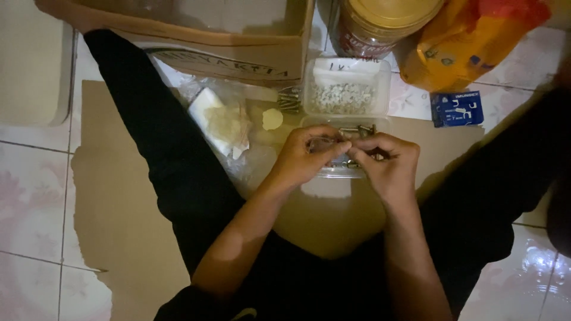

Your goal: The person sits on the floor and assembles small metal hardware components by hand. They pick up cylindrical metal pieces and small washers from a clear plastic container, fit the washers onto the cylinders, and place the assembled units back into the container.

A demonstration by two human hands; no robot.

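Just above the middle of the frame, the left hand and the right hand meet fingertip to fingertip, both curled closed around a small metal part pinched between them; the dim light and the fingers hide its exact shape. Both hands hover over a shallow clear plastic tray that holds a few dark metal bolts, visible just past the knuckles. The forearms run down toward the lower edge of the frame, between the person's legs in black trousers, which spread out to the left and right.

Directly above the tray sits a second clear plastic container filled with small pale metal pieces, a white paper label lying across its far end. Just left of it lies a loose cluster of dark screws, and beside those a small round pale yellow disc. Further left, a crumpled clear plastic bag holds a white packet with a brownish stain.

All of this rests on a flat sheet of brown cardboard spread over the pale tiled floor. Along the upper edge of the frame, an open brown cardboard box stands at the upper left, a round jar with a yellow lid at the upper centre, and an orange plastic bag at the upper right. Below the bag, a small blue rectangular packet lies on the floor.
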